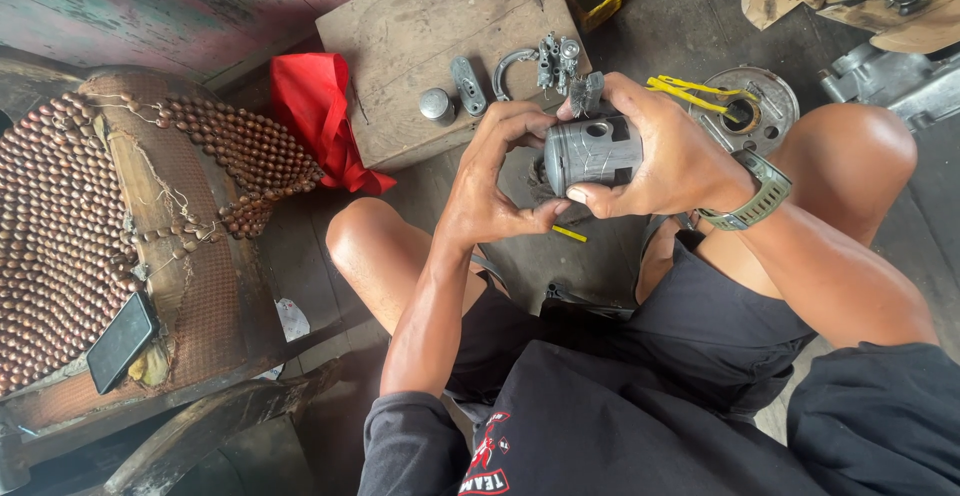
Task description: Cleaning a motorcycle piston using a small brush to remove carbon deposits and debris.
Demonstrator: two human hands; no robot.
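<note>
Both hands' grip holds grey piston point(592, 152): right hand point(668, 146), left hand point(492, 186); wooden board point(420, 26) beyond

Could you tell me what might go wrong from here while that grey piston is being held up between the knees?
1. The grey metal cylindrical piston is gripped only by the right hand and the left hand's fingertips, above bare floor; a slip could drop and dent it.
2. The small loose metal parts lie near the wooden board's front edge and could get knocked off.
3. The black phone lies at the beaded seat's edge and might slide off.
</note>
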